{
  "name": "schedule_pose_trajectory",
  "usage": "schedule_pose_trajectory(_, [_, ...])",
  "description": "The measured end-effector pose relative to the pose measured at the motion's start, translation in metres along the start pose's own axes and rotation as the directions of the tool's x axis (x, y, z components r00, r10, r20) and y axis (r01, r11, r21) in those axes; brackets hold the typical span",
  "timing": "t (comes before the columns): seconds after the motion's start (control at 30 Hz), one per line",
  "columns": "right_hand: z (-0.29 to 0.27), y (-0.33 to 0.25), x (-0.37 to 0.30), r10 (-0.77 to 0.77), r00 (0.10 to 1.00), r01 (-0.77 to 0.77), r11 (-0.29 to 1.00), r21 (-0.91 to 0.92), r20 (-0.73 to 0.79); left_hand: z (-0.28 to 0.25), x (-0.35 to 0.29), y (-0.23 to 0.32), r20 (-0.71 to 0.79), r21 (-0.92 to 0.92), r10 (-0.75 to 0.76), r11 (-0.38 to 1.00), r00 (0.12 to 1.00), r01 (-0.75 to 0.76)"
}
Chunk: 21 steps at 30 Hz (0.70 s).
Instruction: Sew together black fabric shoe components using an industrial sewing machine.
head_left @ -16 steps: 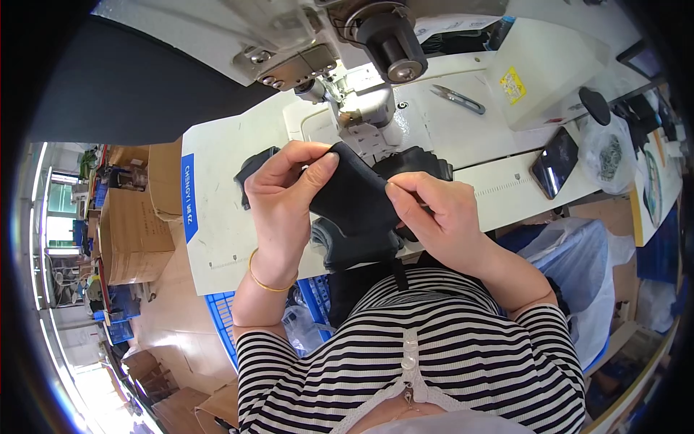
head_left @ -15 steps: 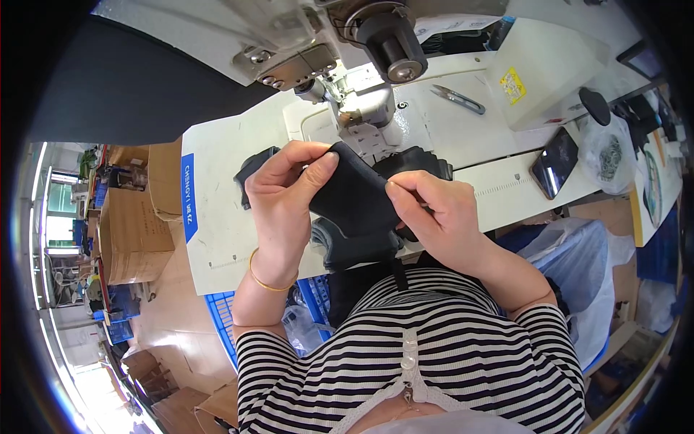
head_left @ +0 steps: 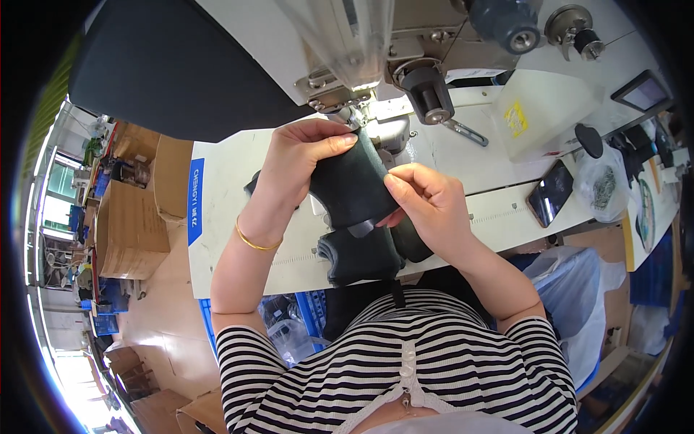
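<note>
A dark fabric piece with curved edges is stretched between both hands, just in front of the sewing machine's needle area. My left hand pinches its upper left edge between thumb and fingers. With thumb and fingertips, my right hand grips its right edge. Below the held piece, more dark fabric pieces lie stacked at the table's front edge. Another dark piece sits partly hidden under my right hand.
The white sewing table spans the middle. To the right are a phone, a plastic bag of small items and a snipper tool. Blue baskets stand below the table. Cardboard boxes stand at left.
Both hands have carried the fabric piece toward the machine, and it now shows a broader face. The view has shifted, bringing more of the machine head in at the top.
</note>
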State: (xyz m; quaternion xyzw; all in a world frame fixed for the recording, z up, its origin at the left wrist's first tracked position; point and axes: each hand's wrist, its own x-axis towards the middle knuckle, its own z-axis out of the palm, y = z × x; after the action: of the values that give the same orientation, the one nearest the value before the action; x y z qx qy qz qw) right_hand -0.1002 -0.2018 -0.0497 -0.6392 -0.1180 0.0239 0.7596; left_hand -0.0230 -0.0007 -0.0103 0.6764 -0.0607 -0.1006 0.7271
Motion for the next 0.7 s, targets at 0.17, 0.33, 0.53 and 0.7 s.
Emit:
schedule_pose_trajectory(0.17, [-0.001,0.001,0.008,0.009,1.000,-0.007,0.999,0.045,-0.028,0.000,0.013,0.009,-0.038,-0.035,-0.125,0.992,0.991,0.124])
schedule_pose_trajectory(0.33, [-0.002,0.004,0.009,-0.004,0.999,0.007,0.997,0.078,-0.033,-0.001,0.017,0.012,-0.014,-0.035,-0.147,0.989,0.989,0.147])
schedule_pose_trajectory(0.53, [0.000,0.003,0.008,-0.009,1.000,0.011,0.998,0.064,-0.027,-0.001,0.016,0.011,-0.013,-0.037,-0.130,0.991,0.991,0.129])
schedule_pose_trajectory(0.7, [0.001,0.002,0.006,-0.003,1.000,0.004,0.998,0.059,-0.022,-0.005,0.018,0.010,0.019,-0.015,-0.124,0.992,0.992,0.125])
